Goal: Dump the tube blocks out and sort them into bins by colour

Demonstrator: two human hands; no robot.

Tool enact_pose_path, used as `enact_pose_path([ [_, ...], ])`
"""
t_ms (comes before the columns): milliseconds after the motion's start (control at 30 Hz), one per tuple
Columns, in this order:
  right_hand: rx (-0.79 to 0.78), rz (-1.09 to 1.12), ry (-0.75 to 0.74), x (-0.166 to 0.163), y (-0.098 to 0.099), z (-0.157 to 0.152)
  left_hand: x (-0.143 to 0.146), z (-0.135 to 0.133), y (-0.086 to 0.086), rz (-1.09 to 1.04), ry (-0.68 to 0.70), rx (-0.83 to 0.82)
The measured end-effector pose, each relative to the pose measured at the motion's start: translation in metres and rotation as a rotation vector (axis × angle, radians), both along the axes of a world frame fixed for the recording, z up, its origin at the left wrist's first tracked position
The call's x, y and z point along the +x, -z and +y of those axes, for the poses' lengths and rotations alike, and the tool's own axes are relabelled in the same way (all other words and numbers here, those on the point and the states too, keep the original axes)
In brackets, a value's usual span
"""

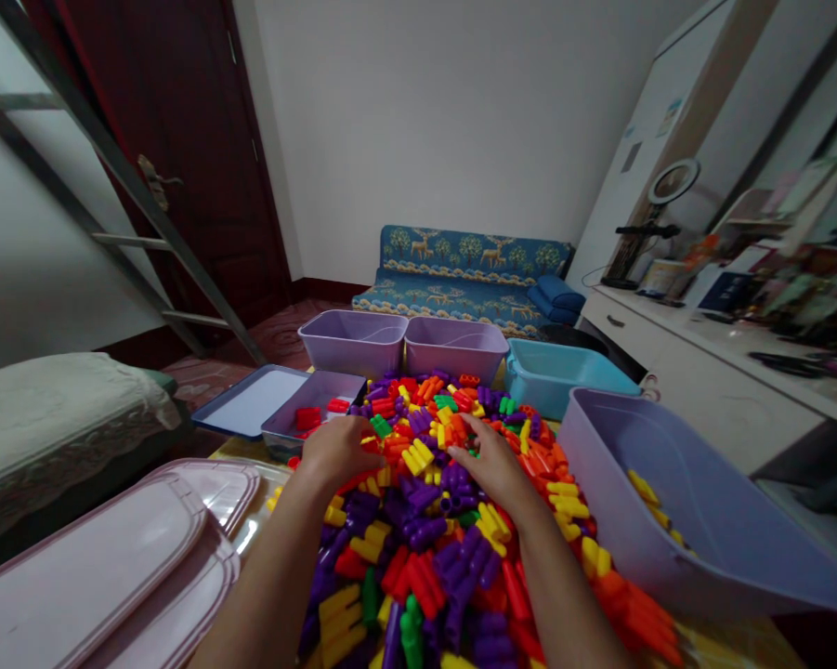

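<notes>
A big heap of plastic toy pieces (452, 520) in red, orange, yellow, purple and green covers the table in front of me. My left hand (335, 449) rests on the heap's left side with its fingers curled down into red and orange pieces; what it holds is hidden. My right hand (491, 466) lies on the heap near the middle, fingers stretched forward over purple and yellow pieces. A small purple bin (320, 388) just left of my left hand holds a few red pieces (308, 417).
A large purple bin (689, 502) with some yellow pieces stands at the right. Two purple bins (354, 344) and a blue bin (564, 376) line the back. Pink lids (111, 557) lie at front left, a blue lid (251, 401) further back.
</notes>
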State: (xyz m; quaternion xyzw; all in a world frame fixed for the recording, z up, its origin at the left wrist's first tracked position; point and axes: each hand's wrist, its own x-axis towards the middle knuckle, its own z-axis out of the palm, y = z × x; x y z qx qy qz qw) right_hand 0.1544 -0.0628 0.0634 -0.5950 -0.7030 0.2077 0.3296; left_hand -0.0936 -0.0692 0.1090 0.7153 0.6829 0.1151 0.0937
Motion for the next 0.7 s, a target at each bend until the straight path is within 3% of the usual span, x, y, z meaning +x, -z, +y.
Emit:
enact_pose_path([
  [100,0.003,0.012,0.000,0.000,0.002,0.001,0.005,0.000,0.001,-0.023,0.024,0.008],
  [167,0.007,0.015,-0.005,0.001,0.004,0.002,0.010,0.004,0.003,-0.225,0.026,0.037],
  [300,0.012,0.014,-0.002,0.002,0.005,0.002,0.023,0.016,0.012,-1.070,-0.062,0.035],
  [400,0.012,0.007,0.001,0.001,0.003,0.001,0.024,0.022,0.014,-1.675,-0.215,0.077],
  [500,0.009,-0.003,-0.008,0.001,0.001,0.000,0.017,0.026,0.010,-2.109,-0.427,0.090],
  [600,0.007,0.005,-0.011,0.001,0.001,0.000,0.007,0.028,0.005,-2.296,-0.639,0.107],
  [700,0.011,0.003,-0.003,0.001,0.003,0.001,0.000,0.031,0.005,-2.264,-0.741,0.200],
])
